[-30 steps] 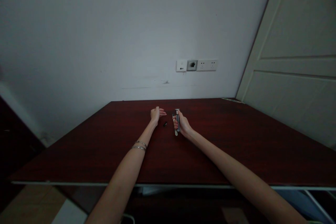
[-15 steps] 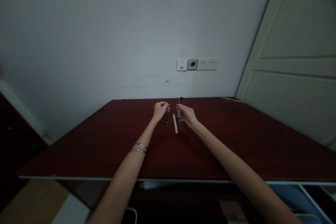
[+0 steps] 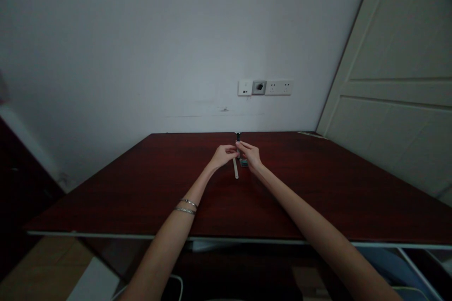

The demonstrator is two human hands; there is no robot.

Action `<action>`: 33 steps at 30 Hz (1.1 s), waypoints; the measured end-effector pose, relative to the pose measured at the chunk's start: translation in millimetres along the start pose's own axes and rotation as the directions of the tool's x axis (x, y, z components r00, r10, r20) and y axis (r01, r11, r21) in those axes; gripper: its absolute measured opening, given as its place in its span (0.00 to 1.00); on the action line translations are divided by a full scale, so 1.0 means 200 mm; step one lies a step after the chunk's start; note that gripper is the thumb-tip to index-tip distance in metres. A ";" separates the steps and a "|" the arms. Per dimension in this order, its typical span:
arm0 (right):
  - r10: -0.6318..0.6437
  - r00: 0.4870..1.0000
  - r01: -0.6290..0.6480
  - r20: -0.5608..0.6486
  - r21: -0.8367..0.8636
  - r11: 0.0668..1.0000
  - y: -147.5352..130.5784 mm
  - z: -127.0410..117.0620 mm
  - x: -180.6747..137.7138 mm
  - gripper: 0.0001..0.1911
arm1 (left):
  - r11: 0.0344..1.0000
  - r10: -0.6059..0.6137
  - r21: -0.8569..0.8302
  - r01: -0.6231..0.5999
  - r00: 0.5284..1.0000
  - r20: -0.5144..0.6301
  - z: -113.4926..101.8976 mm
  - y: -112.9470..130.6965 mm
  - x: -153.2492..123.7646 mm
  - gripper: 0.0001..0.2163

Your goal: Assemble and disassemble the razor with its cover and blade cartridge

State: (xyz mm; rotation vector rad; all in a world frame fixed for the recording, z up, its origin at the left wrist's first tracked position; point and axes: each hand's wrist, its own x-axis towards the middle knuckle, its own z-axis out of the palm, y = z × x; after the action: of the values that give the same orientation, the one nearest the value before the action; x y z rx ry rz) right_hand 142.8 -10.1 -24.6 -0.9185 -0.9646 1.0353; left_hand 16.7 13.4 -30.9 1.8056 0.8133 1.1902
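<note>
Both my hands meet over the middle of the dark red table (image 3: 141, 188). My right hand (image 3: 250, 154) is closed on a thin dark tool (image 3: 238, 137) that stands upright, its metal tip showing above my fingers. My left hand (image 3: 223, 155) pinches the same tool from the left side. A pale flat strip (image 3: 235, 169) lies on the table just below my hands. A small greenish object (image 3: 243, 163) lies beside it, under my right hand. Two bracelets (image 3: 186, 206) sit on my left wrist.
A white wall with a row of sockets (image 3: 264, 87) stands behind the table. A pale door (image 3: 395, 80) is on the right. The table's front edge (image 3: 106, 235) has a light metal rim, with floor and a white cable (image 3: 178, 284) below.
My right hand lifted the dark tool off the table and left the pale strip lying there. My left hand moved right and closed on the tool, now covering the small black piece.
</note>
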 end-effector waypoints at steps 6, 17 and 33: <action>-0.030 0.999 0.031 0.032 -0.040 0.999 0.01 0.01 -0.01 0.20 | 0.999 0.018 0.031 -0.016 0.998 -0.057 0.02 0.00 0.00 0.09; -0.125 0.942 0.331 0.311 -0.801 0.499 0.07 -0.09 0.01 0.14 | 0.988 -0.029 0.138 0.070 0.960 -0.277 -0.12 -0.03 0.03 0.05; 0.094 0.916 0.394 0.391 -0.919 -0.014 0.07 0.02 -0.12 0.18 | 0.981 -0.149 0.086 0.176 0.955 -0.257 -0.11 -0.08 0.03 0.02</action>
State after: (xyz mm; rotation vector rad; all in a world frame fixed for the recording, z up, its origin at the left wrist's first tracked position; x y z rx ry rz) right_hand 130.3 -29.5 -41.7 -1.7824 -2.2305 0.0246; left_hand -3.1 31.0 -37.1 1.6563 1.1683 1.3014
